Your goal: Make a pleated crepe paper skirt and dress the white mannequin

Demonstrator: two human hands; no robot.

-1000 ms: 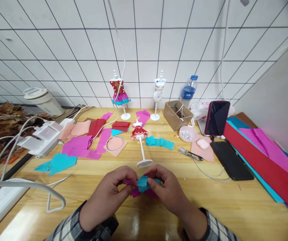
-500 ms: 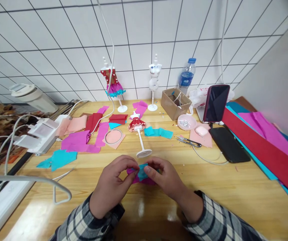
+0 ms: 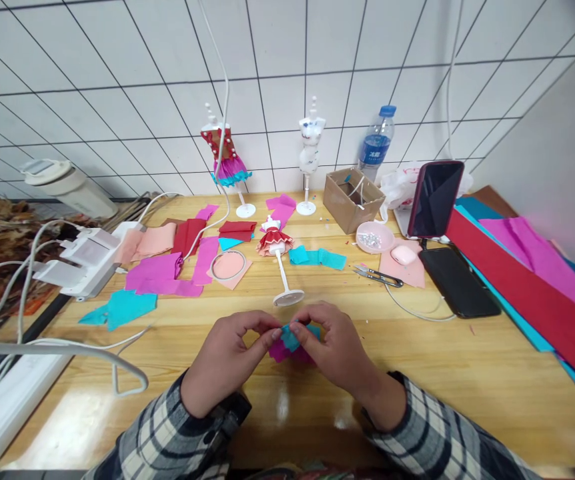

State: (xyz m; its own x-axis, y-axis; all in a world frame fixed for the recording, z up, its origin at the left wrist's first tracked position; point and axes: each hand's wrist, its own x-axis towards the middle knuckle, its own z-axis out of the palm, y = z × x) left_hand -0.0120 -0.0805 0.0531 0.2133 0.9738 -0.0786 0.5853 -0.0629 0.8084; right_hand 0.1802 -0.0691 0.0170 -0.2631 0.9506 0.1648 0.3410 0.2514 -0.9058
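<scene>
Low over the wooden table, my left hand [image 3: 235, 353] pinches the left edge of a blue and magenta crepe paper piece [image 3: 290, 339] between thumb and forefinger. My right hand [image 3: 335, 347] grips the same piece from the other side, its thumb on the blue layer. Magenta paper hangs below the blue; parts are hidden behind my fingers. Just beyond my hands, a small white dress stand [image 3: 283, 283] lies tipped on the table, wearing a red and pink ruffled skirt [image 3: 274, 241]. A blue crepe strip [image 3: 317, 257] rests to its right.
At the back stand a dressed mannequin [image 3: 227, 157], a white mannequin [image 3: 309, 157], a cardboard box [image 3: 352, 203] and a bottle [image 3: 376, 143]. Thread snips [image 3: 378, 275], a pearl dish [image 3: 375, 238] and a black phone [image 3: 460, 283] lie right. Cables and a power strip [image 3: 92, 263] occupy the left.
My fingers have shifted slightly on the crepe paper, and the piece has turned and moved a little right. The camera view has tilted slightly; the other things stay in place.
</scene>
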